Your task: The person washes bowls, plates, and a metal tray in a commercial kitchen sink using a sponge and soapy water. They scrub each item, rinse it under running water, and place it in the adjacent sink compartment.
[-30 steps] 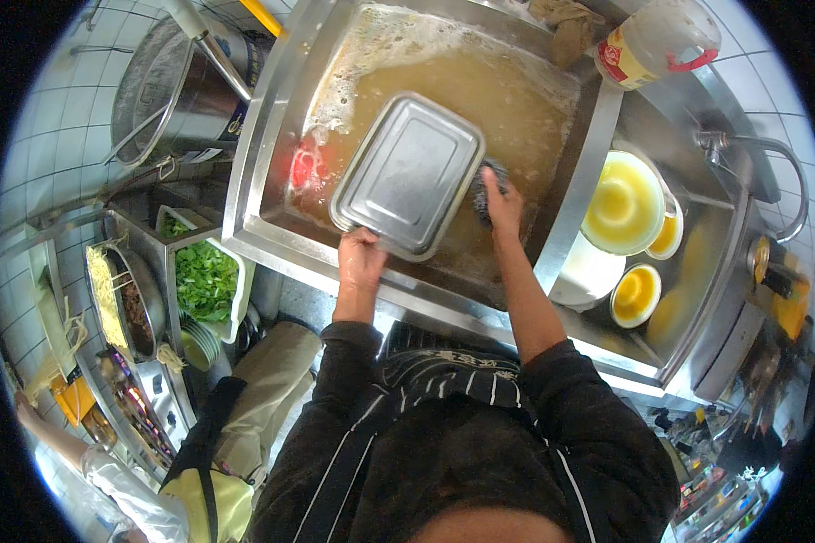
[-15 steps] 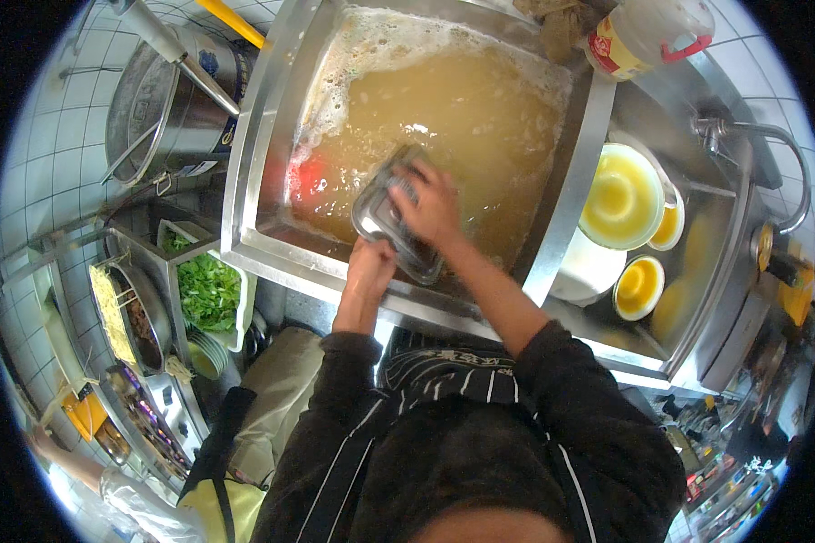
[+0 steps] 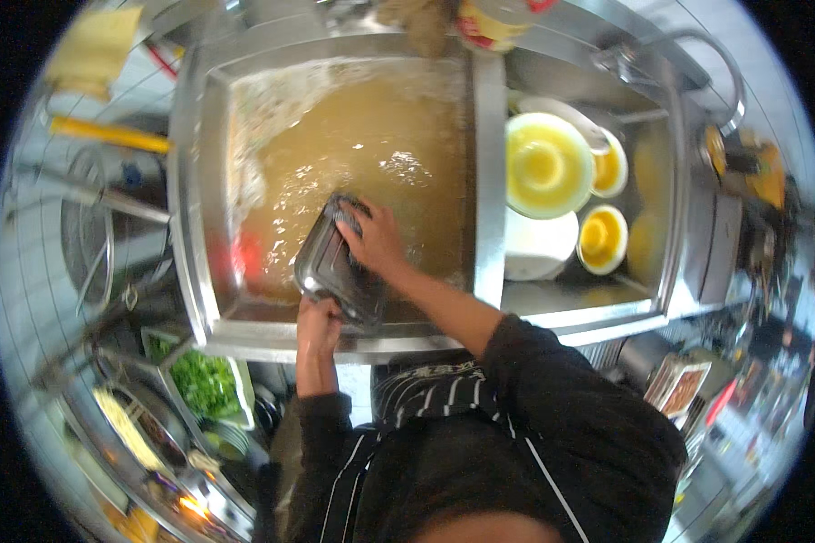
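Observation:
A rectangular stainless-steel pan (image 3: 322, 264) is tilted over the cloudy brown water of the left sink basin. My left hand (image 3: 319, 324) grips its near rim, fingers closed. My right hand (image 3: 372, 239) is pressed on the pan's upper part, with a grey, textured pad that looks like steel wool (image 3: 349, 217) under its fingers. The pad is mostly hidden by the hand and blurred. Foam floats along the far and left sides of the water, and something red (image 3: 245, 255) shows at the basin's left side.
The right basin holds a large yellow-green bowl (image 3: 545, 163), smaller yellow bowls (image 3: 601, 239) and a white dish (image 3: 539, 246). A metal divider (image 3: 490, 181) separates the basins. A curved faucet (image 3: 688, 38) stands far right. Chopped greens (image 3: 204, 384) sit in a tray at left.
The whole view has shifted and turned, so the sink lies farther left. My right hand has slid a little on the pan; my left still grips its rim.

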`<state>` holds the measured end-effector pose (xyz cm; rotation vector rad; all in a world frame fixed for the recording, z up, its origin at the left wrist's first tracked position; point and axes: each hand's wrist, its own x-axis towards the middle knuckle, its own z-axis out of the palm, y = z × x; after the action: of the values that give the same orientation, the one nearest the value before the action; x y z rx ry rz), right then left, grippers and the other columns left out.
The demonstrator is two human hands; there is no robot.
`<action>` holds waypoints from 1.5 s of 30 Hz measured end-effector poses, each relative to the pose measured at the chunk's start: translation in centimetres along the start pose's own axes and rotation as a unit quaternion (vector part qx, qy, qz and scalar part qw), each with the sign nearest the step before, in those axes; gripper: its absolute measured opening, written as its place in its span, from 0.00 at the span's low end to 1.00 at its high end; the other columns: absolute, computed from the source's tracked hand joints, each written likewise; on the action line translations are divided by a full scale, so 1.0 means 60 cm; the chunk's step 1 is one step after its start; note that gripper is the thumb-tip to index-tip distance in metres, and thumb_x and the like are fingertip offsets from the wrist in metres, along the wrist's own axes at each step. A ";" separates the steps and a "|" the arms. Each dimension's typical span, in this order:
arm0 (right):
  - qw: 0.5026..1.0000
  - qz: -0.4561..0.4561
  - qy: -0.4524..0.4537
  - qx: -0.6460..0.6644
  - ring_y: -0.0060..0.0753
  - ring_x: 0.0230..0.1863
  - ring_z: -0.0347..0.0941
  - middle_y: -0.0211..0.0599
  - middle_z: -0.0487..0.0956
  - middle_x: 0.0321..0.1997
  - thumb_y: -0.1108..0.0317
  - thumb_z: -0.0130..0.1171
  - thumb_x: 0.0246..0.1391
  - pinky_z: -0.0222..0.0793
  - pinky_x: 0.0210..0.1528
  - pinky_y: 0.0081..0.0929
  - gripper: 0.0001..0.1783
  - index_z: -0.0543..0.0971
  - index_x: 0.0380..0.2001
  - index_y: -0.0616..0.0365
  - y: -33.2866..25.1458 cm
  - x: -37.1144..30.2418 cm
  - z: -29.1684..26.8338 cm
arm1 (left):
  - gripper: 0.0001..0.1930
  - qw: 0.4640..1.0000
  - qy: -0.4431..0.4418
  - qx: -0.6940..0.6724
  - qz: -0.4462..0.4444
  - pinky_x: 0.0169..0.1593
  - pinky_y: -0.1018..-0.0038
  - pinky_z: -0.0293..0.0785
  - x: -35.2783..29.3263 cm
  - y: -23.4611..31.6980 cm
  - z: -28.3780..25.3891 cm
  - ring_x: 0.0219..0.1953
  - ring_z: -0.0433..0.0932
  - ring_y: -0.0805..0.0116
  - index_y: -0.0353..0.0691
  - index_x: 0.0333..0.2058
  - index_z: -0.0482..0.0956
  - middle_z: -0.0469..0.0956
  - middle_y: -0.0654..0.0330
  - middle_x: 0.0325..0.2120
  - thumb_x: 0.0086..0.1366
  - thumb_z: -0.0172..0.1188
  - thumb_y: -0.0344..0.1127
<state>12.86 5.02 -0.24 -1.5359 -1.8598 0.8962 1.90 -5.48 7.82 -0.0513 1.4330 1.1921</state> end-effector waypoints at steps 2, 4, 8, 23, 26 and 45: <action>0.992 0.122 -0.007 -0.015 0.55 0.49 0.69 0.52 0.73 0.48 0.49 0.53 0.54 0.65 0.50 0.44 0.24 0.76 0.47 0.55 0.059 0.026 -0.012 | 0.22 0.999 0.039 0.006 -0.016 0.31 0.77 0.67 -0.028 0.005 0.012 0.29 0.71 0.68 0.32 0.44 0.71 0.73 0.58 0.31 0.47 0.46 0.15; 0.967 0.249 -0.053 0.004 0.57 0.45 0.72 0.56 0.76 0.43 0.48 0.51 0.56 0.68 0.48 0.42 0.27 0.75 0.47 0.60 0.106 0.030 -0.035 | 0.18 0.993 -0.068 0.017 0.090 0.34 0.79 0.67 -0.048 0.015 0.036 0.29 0.72 0.71 0.32 0.40 0.74 0.75 0.60 0.33 0.49 0.46 0.15; 0.963 0.241 0.000 0.118 0.58 0.44 0.73 0.60 0.77 0.39 0.48 0.50 0.56 0.69 0.46 0.40 0.29 0.73 0.48 0.64 0.126 -0.030 -0.088 | 0.14 0.927 -0.202 0.177 0.262 0.43 0.77 0.70 -0.077 0.062 0.124 0.38 0.74 0.75 0.32 0.41 0.75 0.76 0.63 0.35 0.56 0.46 0.20; 0.987 -0.102 -0.058 -0.110 0.48 0.50 0.68 0.41 0.75 0.48 0.56 0.58 0.48 0.62 0.52 0.42 0.22 0.76 0.46 0.52 0.063 0.017 -0.167 | 0.33 0.450 -0.478 0.538 0.529 0.60 0.39 0.50 0.042 -0.096 0.430 0.63 0.51 0.34 0.58 0.61 0.60 0.53 0.43 0.62 0.54 0.57 0.41; 0.948 -0.229 -0.068 -0.211 0.49 0.55 0.64 0.38 0.70 0.56 0.61 0.60 0.43 0.60 0.55 0.46 0.27 0.73 0.51 0.50 0.085 0.106 -0.244 | 0.33 0.569 -0.276 0.606 0.482 0.58 0.46 0.58 0.128 -0.011 0.365 0.62 0.58 0.47 0.47 0.59 0.62 0.58 0.48 0.60 0.52 0.58 0.38; 0.937 -0.256 -0.083 -0.222 0.44 0.41 0.72 0.38 0.77 0.42 0.67 0.66 0.39 0.69 0.43 0.37 0.19 0.78 0.38 0.57 0.131 0.279 -0.252 | 0.34 0.805 0.067 0.589 -0.027 0.56 0.58 0.63 0.676 0.081 -0.214 0.54 0.67 0.51 0.36 0.52 0.71 0.71 0.48 0.50 0.54 0.56 0.56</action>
<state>26.20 24.58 3.08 -1.1237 -2.5497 0.3864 -22.09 12.03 -23.03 0.6928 2.0586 0.0776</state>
